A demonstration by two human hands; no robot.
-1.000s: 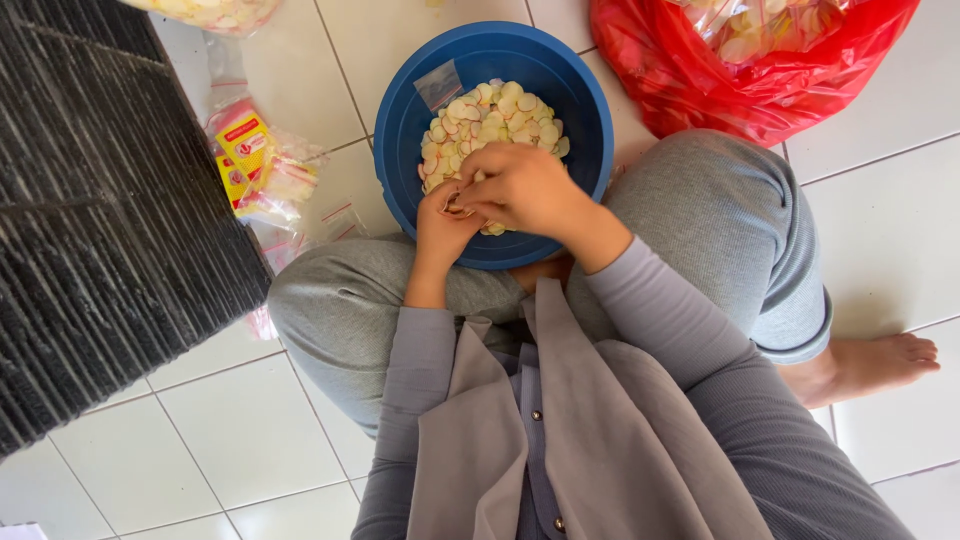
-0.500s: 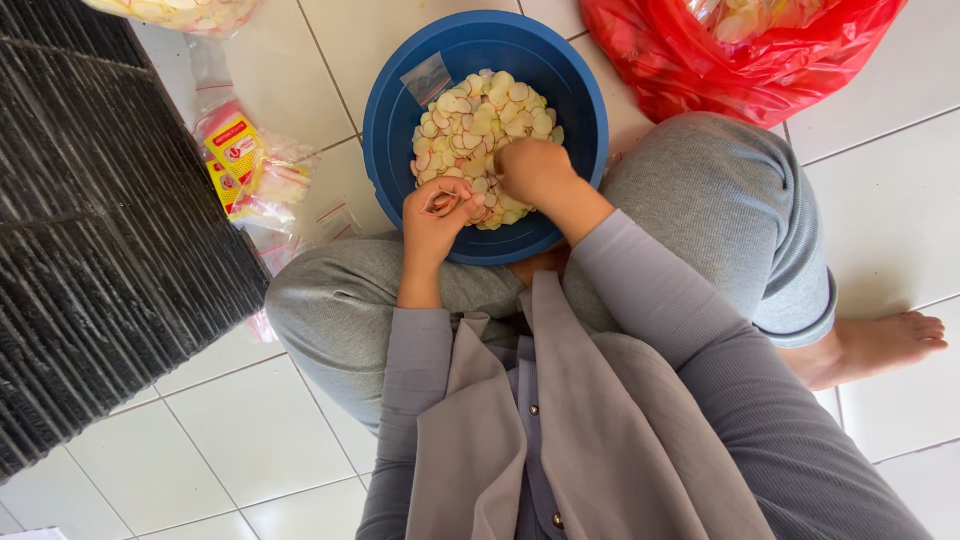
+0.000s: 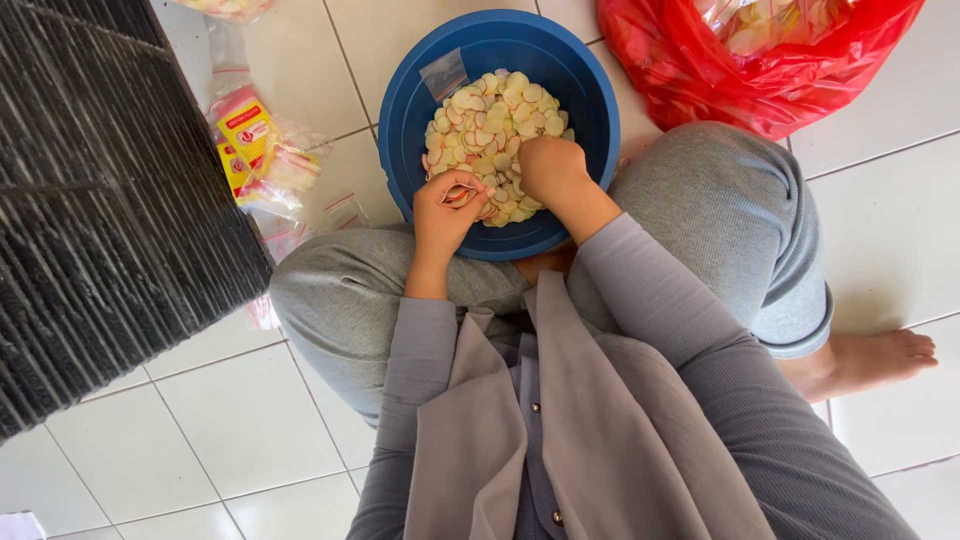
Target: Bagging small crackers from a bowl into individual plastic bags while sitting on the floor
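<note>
A blue round basin (image 3: 405,120) rests on the white tile floor between my knees, holding a heap of pale round crackers (image 3: 490,115) with pink rims. My left hand (image 3: 445,212) hovers at the basin's near edge, pinching a small clear plastic bag (image 3: 462,192) with a few crackers in it. Closed into a fist, my right hand (image 3: 552,170) digs into the cracker heap, gripping crackers. A small empty clear bag (image 3: 444,74) lies against the basin's inner wall.
A red plastic bag (image 3: 760,60) full of crackers sits at the upper right. Small packets with red and yellow labels (image 3: 255,150) lie left of the basin. A dark ribbed mat (image 3: 90,200) covers the left side. My bare foot (image 3: 880,360) rests at the right.
My hands have separated: the right one moved up into the cracker heap, while the left stays at the near rim with the small bag.
</note>
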